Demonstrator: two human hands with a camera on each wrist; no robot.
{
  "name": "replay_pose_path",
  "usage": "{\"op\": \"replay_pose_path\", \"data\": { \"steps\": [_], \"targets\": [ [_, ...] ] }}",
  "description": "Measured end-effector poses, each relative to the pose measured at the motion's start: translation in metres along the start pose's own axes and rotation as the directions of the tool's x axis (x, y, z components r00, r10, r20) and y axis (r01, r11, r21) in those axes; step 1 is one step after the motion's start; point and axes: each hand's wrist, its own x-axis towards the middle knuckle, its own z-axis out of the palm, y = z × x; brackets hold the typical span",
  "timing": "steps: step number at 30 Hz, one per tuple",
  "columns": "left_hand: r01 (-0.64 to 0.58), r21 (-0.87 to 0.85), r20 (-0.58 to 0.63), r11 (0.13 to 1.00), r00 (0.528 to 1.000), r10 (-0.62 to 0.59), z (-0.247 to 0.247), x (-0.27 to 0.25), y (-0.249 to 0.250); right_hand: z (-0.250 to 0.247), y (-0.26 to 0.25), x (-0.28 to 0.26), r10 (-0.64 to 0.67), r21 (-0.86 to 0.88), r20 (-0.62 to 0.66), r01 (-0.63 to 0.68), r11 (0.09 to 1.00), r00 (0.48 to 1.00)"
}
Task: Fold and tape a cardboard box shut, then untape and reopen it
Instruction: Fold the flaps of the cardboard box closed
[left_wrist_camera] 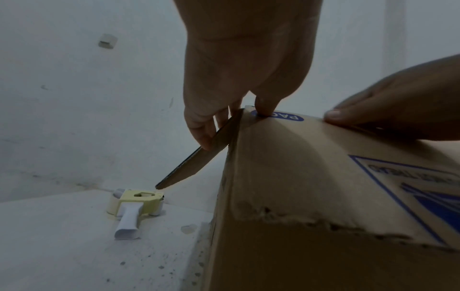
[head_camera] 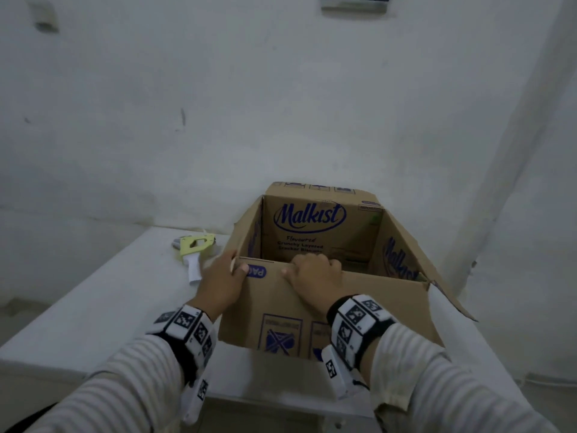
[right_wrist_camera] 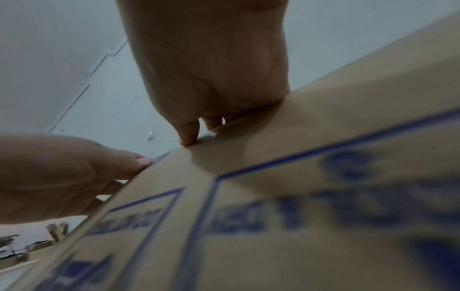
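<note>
I am seeing the box (head_camera: 312, 295) standing open; tape gun (head_camera: 193, 248) at ten o'clock. My left hand (head_camera: 220, 282) is pinching its corner flap, my right hand (head_camera: 315, 276) gripping the near flap's edge.

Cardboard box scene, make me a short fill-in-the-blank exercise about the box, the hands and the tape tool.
1. The cardboard box stands with its top ____.
2. The brand word printed inside it reads ____.
3. The tape dispenser lies to the ____ of the box.
4. The right hand grips the near flap; the left hand holds the box's near-left ____.

Missing words: open; Malkist; left; corner
</note>
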Motion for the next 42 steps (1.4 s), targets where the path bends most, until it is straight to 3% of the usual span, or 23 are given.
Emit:
{"op": "replay_pose_path", "data": {
  "steps": [2,5,9,12,14,17,19,21,24,26,27,30,34,38,42],
  "targets": [
    [-0.041,-0.021,-0.001,0.999,0.999,0.041,-0.003,0.004,-0.016,0.007,-0.028,0.004,-0.028,0.012,-0.033,0.029,1.0,0.999],
    [0.007,-0.083,0.001,0.997,1.0,-0.007,-0.008,0.01,-0.035,0.015,-0.058,0.008,-0.031,0.035,-0.097,0.035,0.999,0.995],
    [0.251,-0.184,0.07,0.951,0.968,-0.242,-0.014,0.015,-0.044,0.028,-0.068,0.01,0.01,0.022,-0.194,-0.006,1.0,0.981],
    [0.339,-0.388,0.191,0.857,0.939,-0.285,-0.016,0.022,-0.046,0.033,-0.069,0.012,0.02,0.009,-0.23,-0.019,1.0,0.973],
    [0.343,-0.566,0.217,0.75,0.939,-0.265,-0.015,0.028,-0.045,0.034,-0.07,0.015,0.033,0.019,-0.24,-0.03,0.999,0.97],
    [0.288,-0.763,0.125,0.579,0.944,-0.305,-0.013,0.037,-0.041,0.034,-0.071,0.017,0.048,0.011,-0.237,-0.047,0.999,0.97],
    [0.221,-0.794,0.032,0.566,0.946,-0.324,-0.013,0.042,-0.034,0.035,-0.072,0.018,0.056,0.013,-0.238,-0.054,0.998,0.97],
    [0.136,-0.743,-0.061,0.656,0.961,-0.268,-0.016,0.041,-0.02,0.035,-0.073,0.018,0.068,0.021,-0.236,-0.064,0.998,0.969],
    [-0.127,-0.439,-0.144,0.889,0.987,0.07,-0.022,0.037,-0.005,0.036,-0.073,0.017,0.074,0.013,-0.23,-0.073,0.997,0.97],
    [-0.297,-0.24,-0.064,0.924,0.955,0.29,-0.022,0.039,0.0,0.037,-0.072,0.017,0.071,0.013,-0.244,-0.07,0.997,0.967],
    [-0.343,-0.15,-0.012,0.927,0.939,0.345,-0.021,0.042,0.0,0.038,-0.072,0.017,0.069,0.015,-0.254,-0.067,0.998,0.965],
    [-0.423,0.054,0.114,0.904,0.902,0.416,-0.016,0.047,-0.003,0.038,-0.069,0.018,0.049,0.049,-0.269,-0.037,0.998,0.962],
    [-0.468,0.131,0.113,0.874,0.883,0.456,-0.013,0.048,-0.008,0.039,-0.055,0.009,0.026,0.137,-0.392,0.03,0.99,0.919],
    [-0.497,0.172,0.112,0.85,0.867,0.485,-0.011,0.041,-0.001,0.041,-0.032,-0.006,0.15,0.15,-0.496,-0.085,0.985,0.855],
    [-0.424,0.39,0.111,0.817,0.903,0.415,0.005,0.026,0.009,0.036,-0.01,-0.02,0.268,0.231,-0.5,-0.171,0.958,0.824]
  ]
}}
